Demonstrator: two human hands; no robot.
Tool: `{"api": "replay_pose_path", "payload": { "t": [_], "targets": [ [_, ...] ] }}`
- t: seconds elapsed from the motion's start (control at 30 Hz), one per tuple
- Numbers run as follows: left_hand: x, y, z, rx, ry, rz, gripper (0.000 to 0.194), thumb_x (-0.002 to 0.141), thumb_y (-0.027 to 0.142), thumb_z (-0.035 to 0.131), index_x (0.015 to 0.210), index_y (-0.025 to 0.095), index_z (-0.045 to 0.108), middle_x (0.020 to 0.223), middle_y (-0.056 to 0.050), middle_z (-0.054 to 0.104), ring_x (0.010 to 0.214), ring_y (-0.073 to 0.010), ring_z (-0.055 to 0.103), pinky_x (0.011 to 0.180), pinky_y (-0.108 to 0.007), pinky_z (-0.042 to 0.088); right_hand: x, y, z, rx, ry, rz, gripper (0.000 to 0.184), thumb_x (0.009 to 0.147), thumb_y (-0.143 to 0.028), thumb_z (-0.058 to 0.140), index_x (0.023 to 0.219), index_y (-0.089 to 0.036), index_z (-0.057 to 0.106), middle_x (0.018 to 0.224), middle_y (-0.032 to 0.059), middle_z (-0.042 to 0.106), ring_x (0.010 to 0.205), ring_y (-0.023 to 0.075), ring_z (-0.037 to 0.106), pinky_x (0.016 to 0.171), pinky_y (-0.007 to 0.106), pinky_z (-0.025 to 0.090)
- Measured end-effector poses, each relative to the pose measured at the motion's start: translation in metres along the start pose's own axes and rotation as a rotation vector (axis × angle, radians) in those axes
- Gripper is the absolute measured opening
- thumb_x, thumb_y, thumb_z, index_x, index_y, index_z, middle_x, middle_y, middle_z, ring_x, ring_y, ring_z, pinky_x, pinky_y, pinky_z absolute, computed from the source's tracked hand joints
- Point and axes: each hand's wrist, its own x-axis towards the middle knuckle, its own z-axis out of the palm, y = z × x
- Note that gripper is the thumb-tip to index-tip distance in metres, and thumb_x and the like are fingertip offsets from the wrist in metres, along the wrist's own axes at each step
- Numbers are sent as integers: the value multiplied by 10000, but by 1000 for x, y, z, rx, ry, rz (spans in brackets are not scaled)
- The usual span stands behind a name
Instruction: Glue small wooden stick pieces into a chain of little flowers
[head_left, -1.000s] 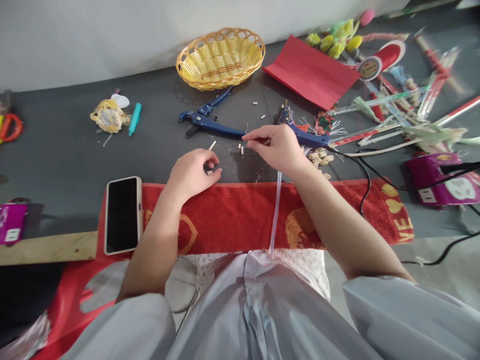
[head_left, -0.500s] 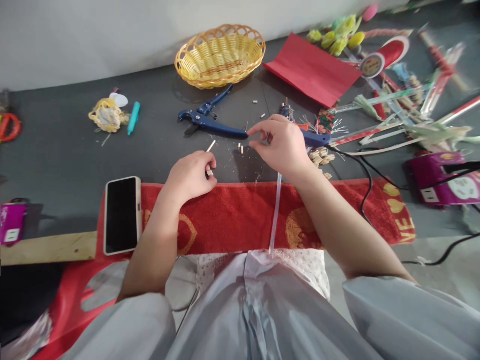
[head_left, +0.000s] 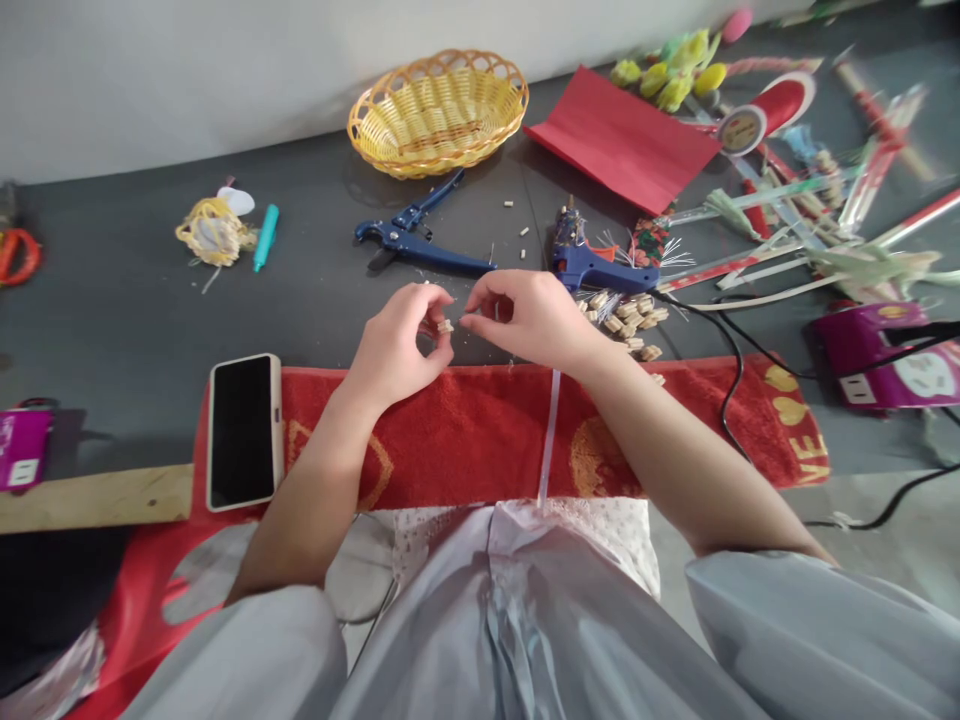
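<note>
A small bundle of short pale stick pieces (head_left: 445,326) is pinched between the fingers of my left hand (head_left: 394,350), above the front of the dark tabletop. Just to its right, my right hand (head_left: 529,315) has thumb and forefinger drawn together close to the bundle. Whatever that pinch holds is too small to make out. Past my right hand lie a blue hot glue gun (head_left: 600,266) and a heap of similar pale bundles (head_left: 630,318). Blue-handled cutters (head_left: 424,240) rest behind both hands, with a few loose stick pieces (head_left: 523,232) to their right.
A red towel (head_left: 465,435) runs along the front edge, with a phone (head_left: 244,430) on its left end. Behind stand a yellow wicker basket (head_left: 442,115) and red paper (head_left: 622,140). Thread spool (head_left: 766,112), strips and a black cable (head_left: 739,370) crowd the right.
My right hand has come back toward me and left, from near the cutters' handle to beside the bundle. My left hand has risen slightly rightward, turning the bundle toward it.
</note>
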Motion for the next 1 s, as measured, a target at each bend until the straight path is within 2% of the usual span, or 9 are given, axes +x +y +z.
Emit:
{"api": "replay_pose_path", "payload": {
  "t": [0.07, 0.13, 0.23, 0.4, 0.5, 0.6, 0.7, 0.8, 1.0],
  "targets": [
    [-1, 2, 0, 35, -12, 23, 359, 757, 105, 563, 1101, 202, 536, 963, -17, 609, 811, -127, 633, 786, -262, 551, -1, -2, 2, 34, -48, -9, 200, 780, -349, 684, 851, -166, 721, 726, 9, 655, 615, 109, 510, 600, 249, 351],
    [-1, 4, 0, 87, -31, 42, 378, 760, 102, 563, 1120, 211, 533, 963, -17, 618, 819, -138, 635, 814, -290, 552, -1, -3, 4, 56, -71, -21, 233, 787, -380, 681, 843, -159, 728, 731, 17, 661, 623, 112, 518, 600, 250, 357],
    [-1, 6, 0, 86, 4, 95, 407, 775, 94, 552, 1163, 213, 524, 979, -31, 628, 885, -160, 640, 852, -312, 557, -1, 1, 6, 120, -71, -85, 192, 801, -326, 665, 837, -149, 729, 721, 16, 659, 616, 103, 516, 607, 250, 376],
    [-2, 5, 6, -141, 158, 68, 424, 804, 169, 592, 1214, 222, 498, 1075, -55, 614, 885, -147, 645, 824, -299, 576, 0, 8, 6, 325, -9, -220, 202, 822, -306, 675, 926, -141, 726, 789, 19, 666, 625, 79, 536, 611, 233, 432],
    [-1, 3, 11, -362, 203, 5, 378, 814, 276, 638, 1169, 221, 523, 1018, -40, 635, 812, -129, 654, 736, -266, 585, 0, 9, 6, 467, 2, -285, 221, 824, -322, 715, 942, -135, 714, 827, 26, 664, 668, 74, 576, 610, 208, 462],
    [1, 3, 12, -613, 134, -89, 270, 836, 351, 650, 1056, 208, 586, 907, -23, 662, 757, -118, 665, 652, -225, 576, 0, 9, 6, 615, 2, -312, 218, 832, -324, 732, 940, -137, 701, 897, 35, 665, 736, 75, 620, 630, 188, 497],
    [2, 5, 12, -790, 21, -175, 266, 827, 415, 684, 993, 210, 646, 856, -11, 683, 693, -107, 669, 573, -199, 558, -1, 9, 7, 722, 2, -323, 201, 838, -316, 734, 942, -149, 692, 930, 29, 650, 764, 72, 637, 645, 182, 527],
    [2, 7, 11, -872, -27, -237, 319, 801, 481, 718, 993, 229, 689, 850, -7, 700, 667, -103, 673, 521, -182, 540, -1, 9, 7, 723, 22, -344, 195, 831, -318, 744, 933, -161, 688, 921, 19, 636, 773, 69, 630, 650, 177, 533],
    [2, 8, 9, -933, -39, -325, 362, 724, 532, 783, 914, 230, 723, 768, 9, 679, 604, -80, 642, 473, -153, 513, 0, 11, 6, 641, 73, -399, 179, 823, -308, 756, 910, -166, 691, 856, 7, 600, 738, 62, 574, 629, 178, 503]
  ]
}}
